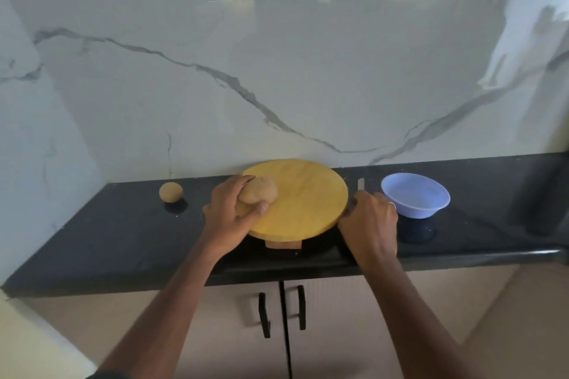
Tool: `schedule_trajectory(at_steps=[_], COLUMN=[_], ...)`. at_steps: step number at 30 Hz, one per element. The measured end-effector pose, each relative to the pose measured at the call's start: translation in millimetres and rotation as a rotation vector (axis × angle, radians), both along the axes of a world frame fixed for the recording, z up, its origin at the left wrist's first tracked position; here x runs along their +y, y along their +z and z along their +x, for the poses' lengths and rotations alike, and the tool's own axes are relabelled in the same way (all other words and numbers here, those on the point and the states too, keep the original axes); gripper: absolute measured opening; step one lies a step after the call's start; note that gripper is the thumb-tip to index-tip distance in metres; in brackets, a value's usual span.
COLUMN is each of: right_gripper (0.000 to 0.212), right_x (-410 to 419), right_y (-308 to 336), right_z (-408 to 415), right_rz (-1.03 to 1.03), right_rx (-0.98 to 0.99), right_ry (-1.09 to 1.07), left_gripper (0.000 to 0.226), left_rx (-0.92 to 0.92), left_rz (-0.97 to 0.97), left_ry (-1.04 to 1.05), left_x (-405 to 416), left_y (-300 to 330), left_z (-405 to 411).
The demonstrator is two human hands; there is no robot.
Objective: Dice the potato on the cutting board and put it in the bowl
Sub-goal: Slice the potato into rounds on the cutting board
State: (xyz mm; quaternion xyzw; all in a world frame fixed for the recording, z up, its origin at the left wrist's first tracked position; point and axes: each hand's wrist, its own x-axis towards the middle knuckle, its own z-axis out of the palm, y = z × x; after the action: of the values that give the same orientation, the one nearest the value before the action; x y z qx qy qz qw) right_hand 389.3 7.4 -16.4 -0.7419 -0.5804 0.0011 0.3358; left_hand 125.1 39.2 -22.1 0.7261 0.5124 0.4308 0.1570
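A round yellow wooden cutting board (308, 200) stands on the black counter. A brown potato (260, 189) lies at the board's left edge, and my left hand (229, 214) grips it from the left with fingers and thumb curled round it. Just right of the board lies a knife (361, 184); only its pale blade tip shows past my right hand (371, 220), whose curled fingers cover the handle. A pale blue plastic bowl (415, 194) sits to the right of that hand and looks empty.
A second, smaller potato (171, 192) rests on the black counter (107, 240) left of the board. A marble wall rises right behind the counter. Below the front edge are cabinet doors with black handles (281, 311).
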Motion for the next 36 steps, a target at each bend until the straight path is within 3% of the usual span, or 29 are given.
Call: schedule_trajectory(at_steps=[7, 14, 20, 25, 30, 36], right_gripper=[0.009, 0.012, 0.013, 0.016, 0.012, 0.017], right_x=[0.2, -7.1, 0.1, 7.2, 6.4, -5.9], right_y=[4.8, 10.6, 5.0, 5.1, 10.2, 11.2], right_z=[-5.9, -10.3, -9.1, -8.2, -6.7, 0.9], right_rz=[-0.019, -0.059, -0.086, -0.136, 0.082, 0.193], right_rx=[-0.015, -0.25, -0.211, -0.093, 0.341, 0.463], right_ry=[-0.026, -0.039, -0.05, -0.058, 0.04, 0.14], left_gripper=[0.054, 0.061, 0.059, 0.071, 0.06, 0.06], left_rx=[-0.024, -0.077, -0.064, -0.076, -0.126, -0.29], left_rz=[0.006, -0.042, -0.007, -0.076, -0.07, -0.069], left_ry=[-0.016, -0.038, -0.046, -0.019, -0.037, 0.052], left_x=[3.2, 3.7, 3.0, 5.2, 2.6, -6.6], left_y=[-0.5, -1.8, 1.4, 0.8, 6.0, 8.4], left_z=[-2.5, -5.3, -2.2, -0.7, -1.1, -4.5])
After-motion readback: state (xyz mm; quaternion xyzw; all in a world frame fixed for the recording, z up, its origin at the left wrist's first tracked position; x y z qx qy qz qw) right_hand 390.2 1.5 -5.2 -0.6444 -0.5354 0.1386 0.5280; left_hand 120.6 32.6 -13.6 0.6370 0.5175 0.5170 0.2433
